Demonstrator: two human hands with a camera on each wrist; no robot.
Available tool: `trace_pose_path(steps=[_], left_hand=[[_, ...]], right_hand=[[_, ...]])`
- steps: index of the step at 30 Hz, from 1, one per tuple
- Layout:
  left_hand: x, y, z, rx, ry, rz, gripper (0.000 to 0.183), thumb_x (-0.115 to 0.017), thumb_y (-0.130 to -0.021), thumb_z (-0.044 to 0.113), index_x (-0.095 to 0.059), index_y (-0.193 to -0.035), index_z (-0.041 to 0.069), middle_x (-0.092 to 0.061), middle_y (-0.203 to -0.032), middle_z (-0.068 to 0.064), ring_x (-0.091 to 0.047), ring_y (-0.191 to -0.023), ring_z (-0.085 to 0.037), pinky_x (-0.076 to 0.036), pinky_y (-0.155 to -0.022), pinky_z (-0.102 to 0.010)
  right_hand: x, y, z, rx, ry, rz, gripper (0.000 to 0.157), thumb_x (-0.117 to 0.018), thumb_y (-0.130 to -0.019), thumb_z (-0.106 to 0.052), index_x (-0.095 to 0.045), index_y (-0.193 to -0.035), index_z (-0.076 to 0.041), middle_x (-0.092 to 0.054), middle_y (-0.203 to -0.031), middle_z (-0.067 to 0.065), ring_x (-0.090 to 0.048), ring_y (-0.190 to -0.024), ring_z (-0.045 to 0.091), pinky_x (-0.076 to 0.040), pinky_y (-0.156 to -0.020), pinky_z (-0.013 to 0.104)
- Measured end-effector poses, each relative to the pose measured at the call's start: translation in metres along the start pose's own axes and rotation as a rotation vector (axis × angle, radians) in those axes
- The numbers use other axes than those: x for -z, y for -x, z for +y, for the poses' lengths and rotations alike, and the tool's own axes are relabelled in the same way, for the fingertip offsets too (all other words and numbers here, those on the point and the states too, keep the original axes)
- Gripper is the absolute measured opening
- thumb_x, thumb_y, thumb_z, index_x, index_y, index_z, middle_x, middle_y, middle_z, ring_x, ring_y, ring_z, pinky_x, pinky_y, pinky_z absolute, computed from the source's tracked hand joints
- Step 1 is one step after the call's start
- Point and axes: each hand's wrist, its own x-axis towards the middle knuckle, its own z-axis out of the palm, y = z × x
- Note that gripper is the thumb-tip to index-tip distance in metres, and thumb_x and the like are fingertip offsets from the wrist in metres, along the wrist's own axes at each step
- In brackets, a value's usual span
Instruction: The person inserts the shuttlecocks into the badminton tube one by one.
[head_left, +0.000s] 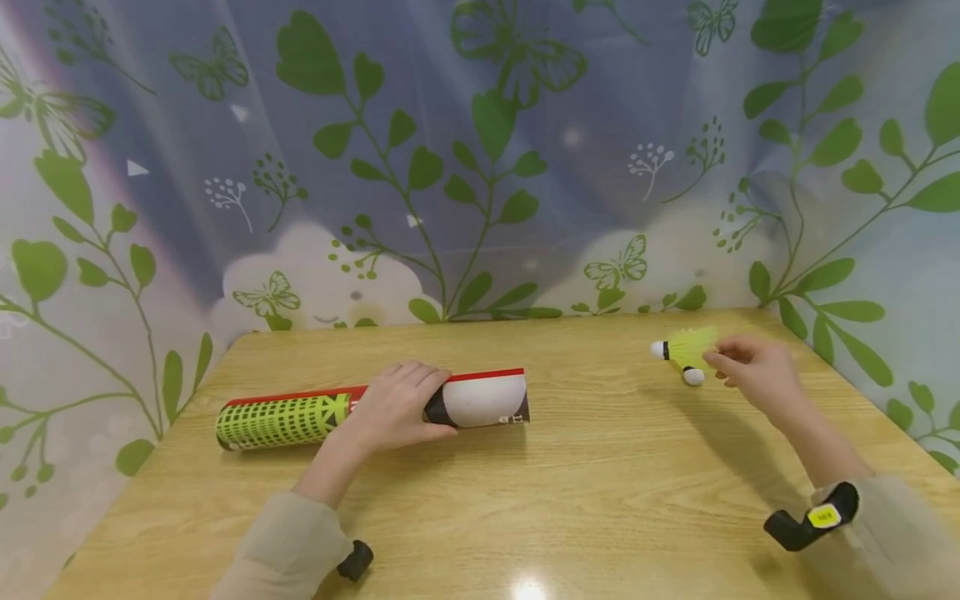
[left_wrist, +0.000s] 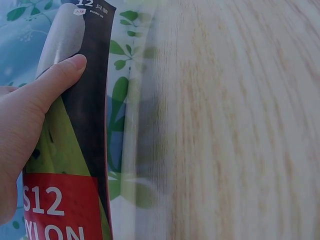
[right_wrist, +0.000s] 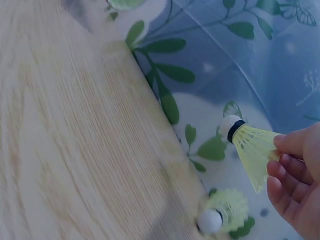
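Note:
A long printed shuttlecock tube (head_left: 285, 421), red, black, white and yellow-green, extends sideways across the left half of the table. My left hand (head_left: 393, 408) grips it from above near its white right part, with the thumb along the near side. In the left wrist view, the tube (left_wrist: 62, 200) shows "S12" and "NYLON" lettering. My right hand (head_left: 761, 371) pinches the skirt edge of a yellow shuttlecock (right_wrist: 252, 150) between thumb and fingers, its white cork pointing left in the head view. Just below it, a second yellow shuttlecock (right_wrist: 235, 210) rests on the table, cork toward me.
The wooden table (head_left: 585, 500) ends at a curtain (head_left: 570, 192) printed with green leaves and butterflies, which hangs behind and at both sides. Black camera mounts sit on both wrists, the right one (head_left: 813, 518) with a yellow label.

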Motion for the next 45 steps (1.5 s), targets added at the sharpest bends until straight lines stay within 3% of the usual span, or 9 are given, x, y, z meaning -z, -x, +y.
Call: trace_pose_path(steps=[13, 19, 27, 36, 45], left_hand=[[0.004, -0.002, 0.001, 0.009, 0.001, -0.013, 0.068, -0.079, -0.064, 0.051, -0.063, -0.111, 0.005, -0.065, -0.102, -0.007, -0.059, -0.093, -0.024, -0.048, -0.08, -0.039], [0.003, -0.002, 0.002, 0.012, 0.01, -0.023, 0.068, -0.079, -0.064, 0.051, -0.062, -0.111, 0.005, -0.064, -0.102, -0.007, -0.059, -0.093, -0.023, -0.048, -0.079, -0.039], [0.003, -0.003, 0.002, 0.021, 0.009, -0.03, 0.067, -0.078, -0.064, 0.051, -0.062, -0.112, 0.005, -0.064, -0.102, -0.007, -0.059, -0.093, -0.023, -0.048, -0.079, -0.039], [0.003, -0.003, 0.003, 0.009, -0.014, -0.023, 0.068, -0.076, -0.066, 0.053, -0.062, -0.112, 0.005, -0.064, -0.103, -0.006, -0.059, -0.093, -0.023, -0.048, -0.079, -0.038], [0.004, -0.005, 0.003, 0.014, -0.009, -0.022, 0.068, -0.077, -0.065, 0.052, -0.062, -0.112, 0.005, -0.064, -0.102, -0.007, -0.059, -0.093, -0.023, -0.049, -0.079, -0.038]], right_hand=[[-0.041, 0.01, -0.047, 0.059, -0.143, -0.138, 0.036, -0.059, -0.092, -0.022, -0.06, -0.11, 0.009, -0.065, -0.091, 0.015, -0.06, -0.07, 0.01, -0.053, -0.062, 0.029], [-0.058, 0.015, -0.061, 0.051, -0.21, -0.204, 0.037, -0.061, -0.091, -0.023, -0.06, -0.111, 0.007, -0.065, -0.088, 0.011, -0.061, -0.072, 0.017, -0.053, -0.065, 0.033], [-0.077, 0.016, -0.075, 0.127, -0.288, -0.255, 0.027, -0.065, -0.088, -0.019, -0.065, -0.101, 0.004, -0.063, -0.079, 0.009, -0.062, -0.069, 0.028, -0.053, -0.062, 0.034], [-0.095, 0.021, -0.09, 0.172, -0.291, -0.306, 0.021, -0.065, -0.087, -0.018, -0.067, -0.096, 0.0, -0.063, -0.076, 0.008, -0.062, -0.066, 0.023, -0.053, -0.062, 0.037], [-0.107, 0.024, -0.099, 0.248, -0.306, -0.361, 0.016, -0.063, -0.088, -0.009, -0.067, -0.097, 0.003, -0.064, -0.083, 0.009, -0.063, -0.069, 0.021, -0.054, -0.06, 0.032]])
